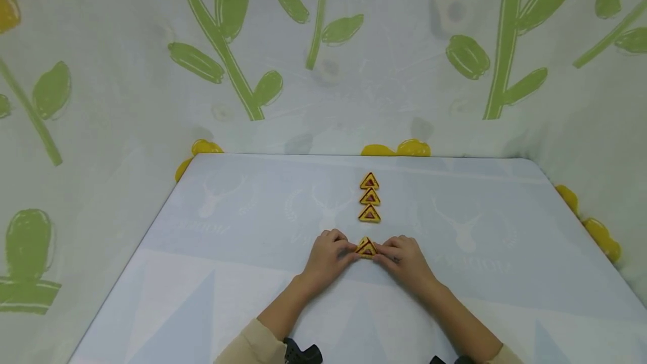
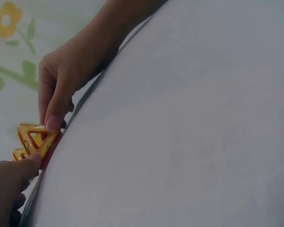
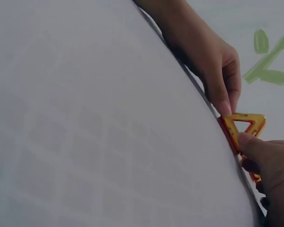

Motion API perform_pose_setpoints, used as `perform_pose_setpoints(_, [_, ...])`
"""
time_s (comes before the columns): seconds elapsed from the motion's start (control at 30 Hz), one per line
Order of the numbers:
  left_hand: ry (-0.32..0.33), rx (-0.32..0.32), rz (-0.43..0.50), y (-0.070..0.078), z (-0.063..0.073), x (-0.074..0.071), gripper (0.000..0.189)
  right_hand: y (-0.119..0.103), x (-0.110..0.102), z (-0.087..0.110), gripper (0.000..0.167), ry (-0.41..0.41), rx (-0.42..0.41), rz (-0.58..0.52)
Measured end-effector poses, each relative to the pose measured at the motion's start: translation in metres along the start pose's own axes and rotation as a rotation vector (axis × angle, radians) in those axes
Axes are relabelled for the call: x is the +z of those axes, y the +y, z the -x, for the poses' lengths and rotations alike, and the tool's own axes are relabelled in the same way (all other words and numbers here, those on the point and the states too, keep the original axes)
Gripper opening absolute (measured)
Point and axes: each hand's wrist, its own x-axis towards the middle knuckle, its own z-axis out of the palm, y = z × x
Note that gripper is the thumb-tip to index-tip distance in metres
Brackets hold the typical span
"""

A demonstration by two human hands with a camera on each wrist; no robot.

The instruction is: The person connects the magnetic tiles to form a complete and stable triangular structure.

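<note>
A small pyramid of yellow and red triangular magnetic tiles (image 1: 366, 248) stands on the table between my two hands. My left hand (image 1: 328, 258) pinches its left side between thumb and fingers. From the right, my right hand (image 1: 406, 263) pinches the opposite side. In the left wrist view, a yellow triangular frame with an open middle faces the camera, the left thumb (image 2: 34, 160) at one lower corner and the right thumb (image 2: 54, 120) at another. The right wrist view shows the tiles (image 3: 246, 117) with red edges along the bottom. Fingertips behind the tiles are partly hidden.
Three similar yellow and red triangular pieces stand in a column beyond the hands: a near one (image 1: 369, 214), a middle one (image 1: 370, 197) and a far one (image 1: 370, 181). The pale patterned table (image 1: 242, 229) ends at a back edge before a flower-printed curtain (image 1: 354, 100).
</note>
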Motion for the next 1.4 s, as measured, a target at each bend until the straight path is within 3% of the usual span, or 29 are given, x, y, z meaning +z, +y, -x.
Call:
perform_pose_setpoints(0.37, [-0.01,-0.089,-0.016,0.003,-0.018,0.005,0.021,0.003,-0.006,-0.014,0.028,-0.091,0.124,0.159])
perform_pose_setpoints(0.67, [-0.003,-0.128,0.017,0.004,-0.024,0.01,0.022,0.004,-0.012,-0.022,0.028,-0.143,0.195,0.155])
perform_pose_setpoints(1.07, [0.005,-0.15,0.018,0.001,-0.022,0.017,0.022,0.012,-0.009,-0.018,0.025,-0.145,0.203,0.127])
perform_pose_setpoints(1.23, [0.048,-0.125,0.02,-0.001,-0.02,0.016,0.023,0.013,-0.01,-0.016,0.032,-0.108,0.23,0.078])
perform_pose_setpoints(1.4, [0.039,-0.168,0.063,-0.001,-0.019,0.008,0.029,0.01,-0.02,-0.017,0.044,-0.117,0.309,0.042])
